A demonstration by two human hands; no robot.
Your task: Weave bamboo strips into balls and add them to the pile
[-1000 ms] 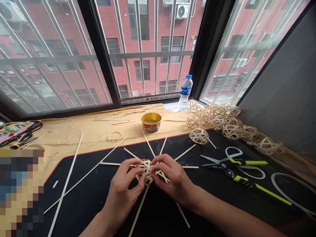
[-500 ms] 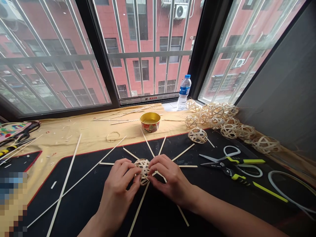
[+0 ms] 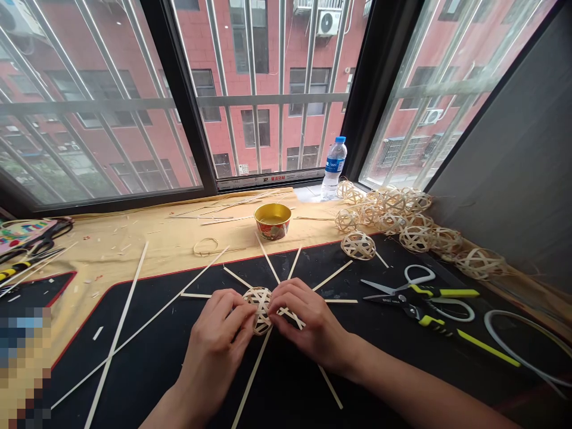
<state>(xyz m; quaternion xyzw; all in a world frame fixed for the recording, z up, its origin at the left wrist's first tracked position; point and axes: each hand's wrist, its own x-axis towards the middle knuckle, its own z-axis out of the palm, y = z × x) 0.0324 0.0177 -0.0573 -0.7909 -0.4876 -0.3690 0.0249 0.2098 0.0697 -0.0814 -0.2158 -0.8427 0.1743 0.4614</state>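
Head view: we look down at our left hand (image 3: 214, 339) and right hand (image 3: 313, 325), both cupped around a small woven ball (image 3: 259, 304) of thin pale strips. The ball sits between the two sets of fingers, above the black mat (image 3: 147, 333); we can't tell whether it touches the mat. Our left fingers (image 3: 236, 313) lie pressed together, curled over the ball's left side. Our right fingers (image 3: 290, 298) are pressed together too, their tips on the ball's right side and on the crossed strips there. Long loose strips (image 3: 117, 339) fan out from beneath the fingers like spokes (some run past our wrists).

Ahead of the fingertips, beyond the mat's red edge, a gold-lined bowl (image 3: 272, 221) stands on a tan cloth (image 3: 111, 232), with a small strip ring (image 3: 205, 246) to its left. Up and to the right of our right fingers sit a lone ball (image 3: 358, 245), a heap of balls (image 3: 393, 208) and a water bottle (image 3: 333, 164). Farther right of those fingers lie yellow-and-black scissors (image 3: 415, 301).
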